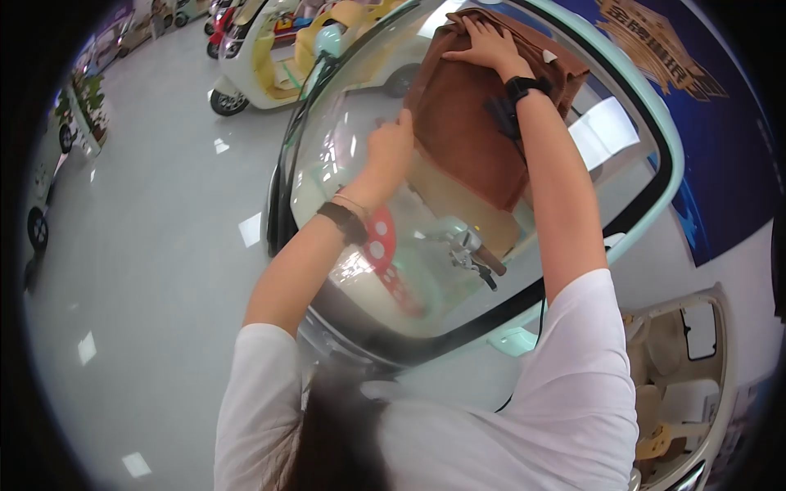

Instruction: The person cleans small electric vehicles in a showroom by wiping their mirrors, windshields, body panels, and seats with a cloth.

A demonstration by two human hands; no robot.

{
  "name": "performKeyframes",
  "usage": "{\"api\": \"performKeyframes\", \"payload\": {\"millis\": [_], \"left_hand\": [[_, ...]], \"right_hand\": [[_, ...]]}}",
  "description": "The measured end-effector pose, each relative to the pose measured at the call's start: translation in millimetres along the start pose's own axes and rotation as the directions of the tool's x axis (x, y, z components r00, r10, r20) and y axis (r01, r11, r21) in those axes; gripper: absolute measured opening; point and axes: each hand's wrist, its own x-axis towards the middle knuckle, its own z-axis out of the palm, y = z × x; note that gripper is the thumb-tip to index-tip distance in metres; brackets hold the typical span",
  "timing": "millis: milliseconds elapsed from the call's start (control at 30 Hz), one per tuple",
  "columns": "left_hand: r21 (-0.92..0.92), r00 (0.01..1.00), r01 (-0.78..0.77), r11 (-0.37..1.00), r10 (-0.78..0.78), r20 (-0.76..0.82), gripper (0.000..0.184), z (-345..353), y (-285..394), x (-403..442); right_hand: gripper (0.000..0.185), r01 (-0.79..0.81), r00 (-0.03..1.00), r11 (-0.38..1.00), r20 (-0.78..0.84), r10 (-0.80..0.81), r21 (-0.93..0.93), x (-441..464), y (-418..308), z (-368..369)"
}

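Note:
A large brown cloth (pixel 471 123) lies partly folded over the upper part of a curved clear windshield (pixel 352 270), with a small white tag near its right side. My right hand (pixel 491 45) rests on its top part, palm down and fingers spread. At the cloth's left edge, my left hand (pixel 389 155) is closed with the fingers curled, apparently pinching that edge; the fingertips are partly hidden. A handlebar (pixel 475 254) with a brown grip shows through the windshield below the cloth. Near my left wrist is a red-and-white spotted shape (pixel 380 237), blurred by the glass.
The windshield has a black border and a mint-green frame (pixel 673 155). A cream three-wheeler (pixel 254 57) stands beyond it on the grey floor (pixel 164 245). A dark blue poster (pixel 729 147) is at right, above another beige vehicle (pixel 720 327). A plant (pixel 90 106) stands at left.

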Motion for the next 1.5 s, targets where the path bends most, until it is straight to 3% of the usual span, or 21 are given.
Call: {"api": "performKeyframes", "payload": {"millis": [167, 267, 400, 467, 500, 533, 600, 633, 700, 867, 933, 1133, 1233, 1333, 1367, 1467, 1500], "left_hand": [[0.146, 0.996, 0.085, 0.986, -0.079, -0.052, 0.031, -18, -91, -32], [0.221, 0.971, 0.229, 0.948, -0.24, 0.022, 0.029, -32, -148, -57], [0.187, 0.884, 0.424, 0.886, -0.45, 0.124, 0.031, -46, -204, -116], [0.232, 0.838, 0.468, 0.853, -0.511, 0.19, 0.032, -37, -227, -159], [0.267, 0.815, 0.468, 0.843, -0.528, 0.239, 0.032, -29, -234, -184], [0.298, 0.788, 0.465, 0.834, -0.543, 0.29, 0.032, -22, -238, -209], [0.293, 0.694, 0.571, 0.767, -0.642, 0.327, 0.031, -16, -232, -248], [0.289, 0.64, 0.617, 0.732, -0.68, 0.358, 0.031, -18, -223, -264], [0.29, 0.647, 0.603, 0.743, -0.668, 0.368, 0.029, -30, -210, -287], [0.25, 0.648, 0.601, 0.759, -0.646, 0.402, 0.033, -32, -186, -351], [0.255, 0.65, 0.585, 0.77, -0.633, 0.42, 0.035, -38, -175, -382], [0.22, 0.48, 0.678, 0.701, -0.65, 0.589, 0.041, -50, -128, -462], [0.257, 0.366, 0.652, 0.713, -0.593, 0.717, 0.037, -72, -111, -485], [0.26, 0.344, 0.603, 0.754, -0.54, 0.768, 0.045, -76, -107, -521], [0.246, 0.325, 0.611, 0.753, -0.522, 0.789, 0.044, -79, -107, -531], [0.197, 0.255, 0.625, 0.756, -0.436, 0.863, 0.043, -82, -111, -549], [0.177, 0.212, 0.617, 0.767, -0.378, 0.901, 0.043, -86, -110, -552]], "right_hand": [[0.116, 0.059, 0.996, 0.958, 0.045, -0.074, 0.279, 43, -83, 32], [0.112, 0.028, 0.992, 0.908, 0.102, -0.077, 0.418, 64, -141, 59], [0.11, 0.094, 0.995, 0.771, -0.051, -0.08, 0.63, 45, -254, 89], [0.103, 0.237, 0.971, 0.749, -0.162, -0.173, 0.619, 34, -310, 109], [0.094, 0.348, 0.932, 0.778, -0.284, -0.226, 0.522, 21, -334, 123], [0.084, 0.384, 0.923, 0.787, -0.221, -0.315, 0.482, 4, -351, 120], [0.068, 0.464, 0.884, 0.789, -0.258, -0.389, 0.403, -23, -388, 120], [0.062, 0.475, 0.88, 0.761, -0.22, -0.422, 0.443, -31, -397, 113], [0.054, 0.473, 0.867, 0.706, -0.138, -0.478, 0.527, -44, -413, 105], [0.049, 0.544, 0.839, 0.709, -0.272, -0.472, 0.448, -96, -448, 105], [0.048, 0.547, 0.835, 0.704, -0.237, -0.496, 0.453, -128, -464, 93], [0.042, 0.554, 0.809, 0.614, -0.191, -0.555, 0.563, -224, -502, 64], [0.045, 0.52, 0.789, 0.584, -0.087, -0.609, 0.623, -269, -515, 55], [0.048, 0.453, 0.849, 0.617, -0.1, -0.519, 0.644, -320, -521, 55], [0.047, 0.366, 0.871, 0.631, -0.013, -0.491, 0.684, -337, -521, 54], [0.046, 0.359, 0.912, 0.642, -0.108, -0.396, 0.677, -389, -515, 55], [0.044, 0.236, 0.928, 0.64, 0.026, -0.372, 0.731, -402, -508, 50]]}}
